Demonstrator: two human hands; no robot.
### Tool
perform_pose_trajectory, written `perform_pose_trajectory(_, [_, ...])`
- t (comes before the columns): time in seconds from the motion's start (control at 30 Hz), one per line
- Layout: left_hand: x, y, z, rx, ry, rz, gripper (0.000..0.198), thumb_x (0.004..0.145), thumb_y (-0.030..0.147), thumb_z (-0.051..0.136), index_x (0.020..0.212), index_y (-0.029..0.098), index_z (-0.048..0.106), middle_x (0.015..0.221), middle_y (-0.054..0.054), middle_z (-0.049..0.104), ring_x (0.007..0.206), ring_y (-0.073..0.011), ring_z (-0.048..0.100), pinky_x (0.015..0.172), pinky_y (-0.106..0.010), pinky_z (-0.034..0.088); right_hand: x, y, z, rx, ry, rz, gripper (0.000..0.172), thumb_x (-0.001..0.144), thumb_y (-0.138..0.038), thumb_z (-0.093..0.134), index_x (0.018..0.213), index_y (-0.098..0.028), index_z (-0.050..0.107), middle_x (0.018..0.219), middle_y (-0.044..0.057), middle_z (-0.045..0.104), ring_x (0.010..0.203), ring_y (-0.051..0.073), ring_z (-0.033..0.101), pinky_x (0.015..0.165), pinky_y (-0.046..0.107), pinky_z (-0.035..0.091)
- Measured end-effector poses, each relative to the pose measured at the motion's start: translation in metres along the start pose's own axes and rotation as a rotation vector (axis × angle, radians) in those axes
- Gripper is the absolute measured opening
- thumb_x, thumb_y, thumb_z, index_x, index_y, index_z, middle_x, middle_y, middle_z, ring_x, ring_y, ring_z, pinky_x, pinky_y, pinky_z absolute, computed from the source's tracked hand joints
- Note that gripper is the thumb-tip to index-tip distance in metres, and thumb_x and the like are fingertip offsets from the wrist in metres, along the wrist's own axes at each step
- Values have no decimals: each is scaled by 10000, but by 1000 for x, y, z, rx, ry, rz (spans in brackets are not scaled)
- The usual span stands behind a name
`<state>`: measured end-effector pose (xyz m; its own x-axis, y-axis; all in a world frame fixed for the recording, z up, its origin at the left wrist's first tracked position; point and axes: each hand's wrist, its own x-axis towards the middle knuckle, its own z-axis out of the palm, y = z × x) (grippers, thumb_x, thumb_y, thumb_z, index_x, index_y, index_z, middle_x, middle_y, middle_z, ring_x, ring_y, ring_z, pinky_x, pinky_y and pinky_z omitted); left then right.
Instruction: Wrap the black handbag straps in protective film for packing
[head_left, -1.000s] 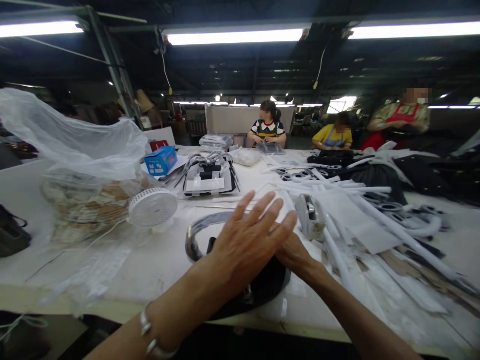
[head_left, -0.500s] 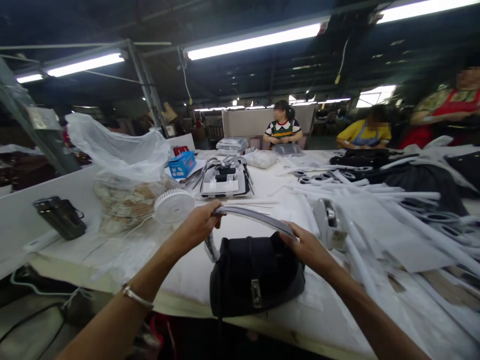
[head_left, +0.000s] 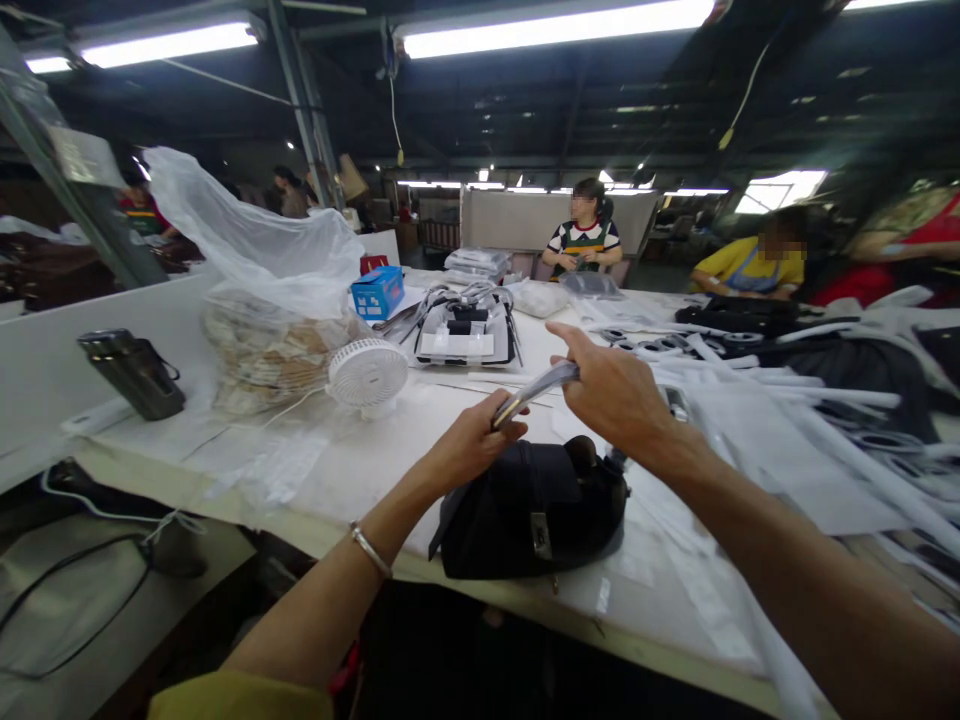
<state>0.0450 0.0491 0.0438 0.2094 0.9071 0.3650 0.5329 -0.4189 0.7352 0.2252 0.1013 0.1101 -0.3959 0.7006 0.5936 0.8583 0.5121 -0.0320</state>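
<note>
A black bag (head_left: 517, 510) with a metal clasp stands at the table's front edge. Above it, my left hand (head_left: 480, 435) grips one part of a grey wrapped strap (head_left: 536, 390). My right hand (head_left: 607, 385) pinches the same strap further right, its index finger pointing up and left. Only a short stretch of strap shows between the two hands. The bag's right side looks open, with a round brownish thing inside that I cannot make out.
Left of the hands stand a white fan (head_left: 367, 375), a plastic sack (head_left: 277, 340) and a dark flask (head_left: 131, 372). Behind are a blue box (head_left: 377, 293) and another wrapped bag (head_left: 465, 335). White tubes (head_left: 810, 390) lie right. People sit across the table.
My hands have come closer together, the left moving right, so less strap shows between them. My right index finger now extends. The camera view has shifted, and the bag sits slightly higher and further right.
</note>
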Motion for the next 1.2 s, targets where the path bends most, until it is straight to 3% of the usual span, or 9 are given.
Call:
perform_pose_trajectory(0.1, [-24,-29,20,-29,93,-66,164,940,286,429,1016,198,544,793,-3,586,712,-170,550,689,-302,456,7,2,-1,37,-42,33,424,914,-232,449,1327,-254,544,1004,95,748,863,291,693,714,344,464])
perform_pose_trajectory(0.17, [-38,-41,32,52,211,-20,223,933,280,441,1120,192,524,1029,-75,623,971,-229,582,883,-395,467,9,2,0,75,-59,29,401,916,-215,437,1288,-267,577,1063,84,738,932,285,683,762,348,463])
perform_pose_trajectory(0.3, [-53,-52,47,178,364,62,431,932,262,453,1352,184,406,1409,-147,476,1361,-281,374,1133,-519,286,12,3,7,128,-59,-3,392,893,-182,447,1227,-281,626,1100,68,731,980,280,670,808,357,461])
perform_pose_trajectory(0.43, [-53,-52,60,190,371,6,341,891,133,385,1183,188,552,1253,-106,613,1321,-270,441,1136,-535,286,16,4,11,228,-17,-1,389,848,-153,471,1160,-251,682,1067,66,738,967,262,664,815,344,461])
perform_pose_trajectory(0.53, [-54,-49,65,16,353,-39,365,837,113,425,1172,184,555,1280,-106,598,1350,-264,411,1143,-509,291,20,5,12,344,-9,71,376,820,-149,479,1102,-229,715,969,49,751,867,227,667,765,315,468])
perform_pose_trajectory(0.67, [-61,-48,55,-343,342,-150,515,836,185,531,1339,200,426,1317,-97,576,1280,-229,491,1136,-445,316,22,17,12,290,-87,102,426,749,-100,488,1074,-228,732,847,36,743,769,206,650,737,308,456])
perform_pose_trajectory(0.83, [-64,-49,43,-487,299,-148,419,840,233,570,1255,203,523,1287,-87,593,1208,-213,548,1112,-406,339,23,37,11,221,-92,102,417,719,-112,503,1038,-222,748,784,38,725,763,206,628,723,303,442])
perform_pose_trajectory(1.07, [-56,-41,46,-93,491,-26,309,807,113,569,1091,235,556,1134,-34,650,1148,-206,565,1042,-391,384,24,43,14,383,-200,381,439,689,-103,479,1021,-194,753,539,-29,587,466,111,444,474,237,297])
perform_pose_trajectory(1.2, [-46,-38,44,172,462,52,179,858,116,524,981,237,571,985,-10,664,960,-194,615,897,-342,449,25,43,16,436,-205,408,468,673,-78,465,1023,-200,751,534,-40,569,455,99,415,461,229,275])
